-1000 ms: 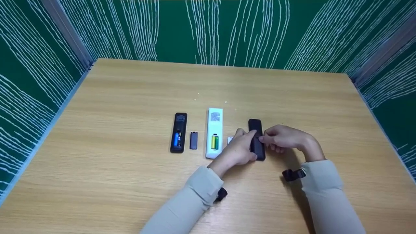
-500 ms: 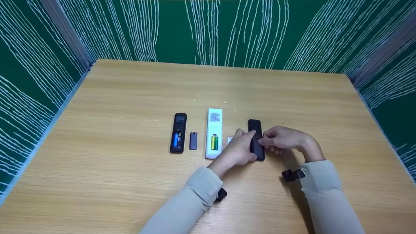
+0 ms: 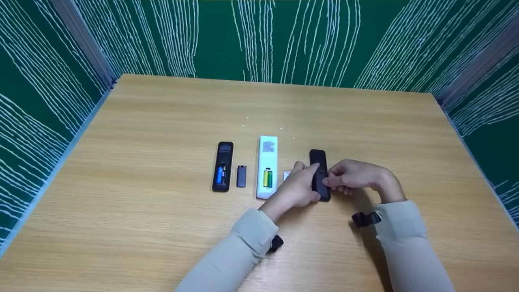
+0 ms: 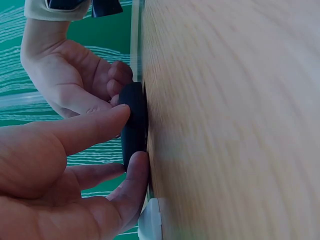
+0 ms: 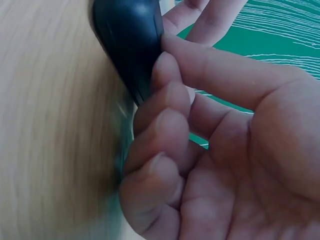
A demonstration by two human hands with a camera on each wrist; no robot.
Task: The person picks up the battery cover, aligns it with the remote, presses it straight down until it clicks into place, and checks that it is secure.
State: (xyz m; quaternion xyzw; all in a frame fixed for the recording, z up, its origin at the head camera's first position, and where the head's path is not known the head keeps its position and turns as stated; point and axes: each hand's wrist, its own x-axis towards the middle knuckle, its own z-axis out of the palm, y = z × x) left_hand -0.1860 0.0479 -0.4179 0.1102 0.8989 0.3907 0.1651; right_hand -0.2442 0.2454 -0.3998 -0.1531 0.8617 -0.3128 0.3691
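A black remote control lies back up on the table at the right end of the row. My left hand grips it from the left, thumb near its close end and fingers along its upper part. In the left wrist view these fingertips rest on the remote's edges. My right hand is at its right side, the thumb on the back near the edge and the other fingers curled beside it. The right wrist view shows thumb and index finger at the remote's edge. A white piece sits partly hidden behind my left hand.
A white remote lies left of my left hand, its compartment holding yellow and green batteries. Farther left are a dark battery cover and another black remote with a blue battery in its uncovered compartment. Small white specks dot the table.
My right thumb has slid a little along the remote's back toward its near end. The left hand and the other things have stayed in place.
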